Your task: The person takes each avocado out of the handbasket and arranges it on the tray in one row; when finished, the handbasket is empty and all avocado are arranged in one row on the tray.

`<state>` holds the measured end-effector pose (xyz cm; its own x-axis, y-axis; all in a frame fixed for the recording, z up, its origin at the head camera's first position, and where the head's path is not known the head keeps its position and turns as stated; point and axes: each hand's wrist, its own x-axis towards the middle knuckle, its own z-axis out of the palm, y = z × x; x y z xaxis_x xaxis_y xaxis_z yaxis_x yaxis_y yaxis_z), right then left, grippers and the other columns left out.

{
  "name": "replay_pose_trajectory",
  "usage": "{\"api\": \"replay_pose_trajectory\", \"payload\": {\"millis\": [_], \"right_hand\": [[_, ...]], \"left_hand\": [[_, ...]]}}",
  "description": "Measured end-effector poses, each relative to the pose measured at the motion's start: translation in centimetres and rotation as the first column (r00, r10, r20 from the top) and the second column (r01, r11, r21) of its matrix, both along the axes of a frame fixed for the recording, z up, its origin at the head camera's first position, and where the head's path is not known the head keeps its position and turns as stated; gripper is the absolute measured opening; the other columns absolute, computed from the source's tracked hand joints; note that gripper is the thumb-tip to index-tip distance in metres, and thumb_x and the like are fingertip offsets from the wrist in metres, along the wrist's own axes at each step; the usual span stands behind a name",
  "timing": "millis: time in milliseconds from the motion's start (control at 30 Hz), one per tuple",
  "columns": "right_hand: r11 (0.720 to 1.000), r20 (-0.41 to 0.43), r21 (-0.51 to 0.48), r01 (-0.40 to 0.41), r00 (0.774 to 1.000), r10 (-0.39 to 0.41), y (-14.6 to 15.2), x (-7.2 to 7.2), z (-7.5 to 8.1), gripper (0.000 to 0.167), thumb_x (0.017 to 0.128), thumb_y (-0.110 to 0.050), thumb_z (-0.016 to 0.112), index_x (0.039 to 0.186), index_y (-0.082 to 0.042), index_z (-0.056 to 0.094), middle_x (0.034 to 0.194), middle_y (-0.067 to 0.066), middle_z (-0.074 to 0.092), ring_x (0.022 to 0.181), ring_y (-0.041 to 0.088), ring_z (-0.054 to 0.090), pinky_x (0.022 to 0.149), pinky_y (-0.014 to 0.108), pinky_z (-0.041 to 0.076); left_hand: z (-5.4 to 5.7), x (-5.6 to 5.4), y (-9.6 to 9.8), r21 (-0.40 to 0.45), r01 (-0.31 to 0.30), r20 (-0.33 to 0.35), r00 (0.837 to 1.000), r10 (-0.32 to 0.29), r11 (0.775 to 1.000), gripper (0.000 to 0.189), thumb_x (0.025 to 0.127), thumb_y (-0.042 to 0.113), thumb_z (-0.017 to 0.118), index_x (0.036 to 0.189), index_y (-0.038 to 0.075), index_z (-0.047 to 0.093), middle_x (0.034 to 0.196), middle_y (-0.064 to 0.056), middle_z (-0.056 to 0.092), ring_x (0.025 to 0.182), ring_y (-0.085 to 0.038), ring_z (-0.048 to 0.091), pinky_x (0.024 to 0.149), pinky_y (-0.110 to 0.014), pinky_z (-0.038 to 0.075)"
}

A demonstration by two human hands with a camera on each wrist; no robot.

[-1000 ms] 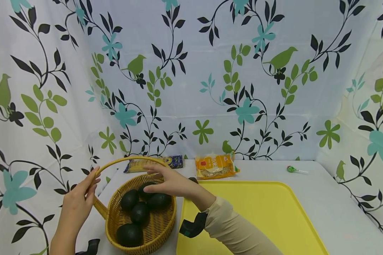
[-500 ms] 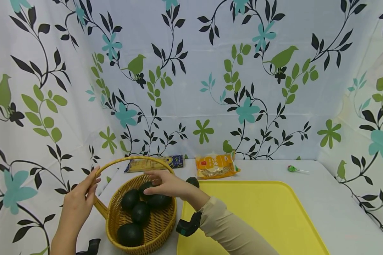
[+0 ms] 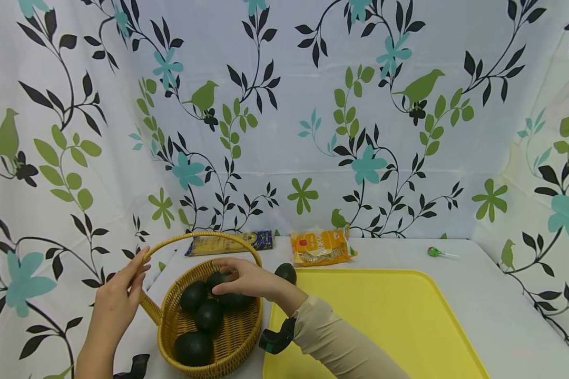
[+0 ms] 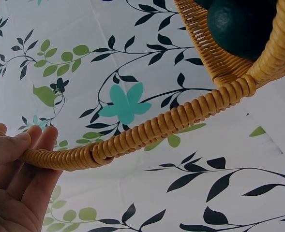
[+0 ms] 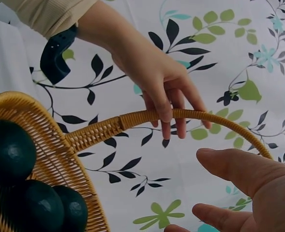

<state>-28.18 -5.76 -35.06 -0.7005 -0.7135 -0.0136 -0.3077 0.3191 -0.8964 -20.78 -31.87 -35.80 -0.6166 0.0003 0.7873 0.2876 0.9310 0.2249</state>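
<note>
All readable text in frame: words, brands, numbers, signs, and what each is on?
Orange bag: "ОЖК", part of a larger word; remaining letters unclear, smaller print too blurred.
Blue-and-yellow packet: markings too small to read.
Lollipop: any print too small to read.
No other text legible.

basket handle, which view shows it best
Head view, because most of the handle shows, gripped by the left hand. Left wrist view: a close, cropped stretch. Right wrist view: a stretch running behind the right hand.

Left hand [image 3: 117, 290] grips; right hand [image 3: 248, 279] hovers, loosely bent.
</note>
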Motion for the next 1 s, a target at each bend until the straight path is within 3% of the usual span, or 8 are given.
{"api": "replay_pose_trajectory", "payload": {"millis": [367, 800, 1000], "right_hand": [[1.000, 0.062, -0.003, -0.007, 0.998, 0.007, -0.5, 0.0, -1.2, 0.057, 0.087, -0.025, 0.067, 0.140, -0.024, 0.045, 0.140, 0.007, 0.049, 0.127, 0.025, 0.050, 0.083, 0.029, 0.055], [1.000, 0.071, 0.012, 0.013, 0.997, -0.014, -0.8, 0.0, -1.8, 0.055, 0.086, -0.024, 0.068, 0.138, -0.023, 0.048, 0.138, 0.007, 0.051, 0.122, 0.024, 0.055, 0.083, 0.034, 0.057], [0.999, 0.060, 0.026, 0.019, 0.998, -0.021, -1.0, -0.1, -1.8, 0.056, 0.086, -0.025, 0.068, 0.138, -0.020, 0.048, 0.137, 0.007, 0.052, 0.120, 0.025, 0.056, 0.079, 0.030, 0.057]], "left_hand": [[-0.1, 0.0, 0.0, 0.017, 0.008, 0.021, 1.000, -0.008, 1.000, 0.072, 0.080, -0.014, 0.062, 0.141, 0.021, 0.047, 0.098, -0.020, 0.071, 0.084, -0.040, 0.067, 0.067, -0.045, 0.050], [-0.1, 0.0, -0.1, 0.017, 0.008, 0.019, 1.000, -0.008, 1.000, 0.072, 0.079, -0.014, 0.063, 0.140, 0.021, 0.047, 0.098, -0.020, 0.071, 0.084, -0.040, 0.067, 0.067, -0.042, 0.049], [-0.1, 0.0, -0.1, 0.015, 0.006, 0.020, 1.000, -0.006, 1.000, 0.072, 0.080, -0.014, 0.063, 0.140, 0.022, 0.047, 0.099, -0.020, 0.071, 0.084, -0.039, 0.067, 0.066, -0.039, 0.049]]}}
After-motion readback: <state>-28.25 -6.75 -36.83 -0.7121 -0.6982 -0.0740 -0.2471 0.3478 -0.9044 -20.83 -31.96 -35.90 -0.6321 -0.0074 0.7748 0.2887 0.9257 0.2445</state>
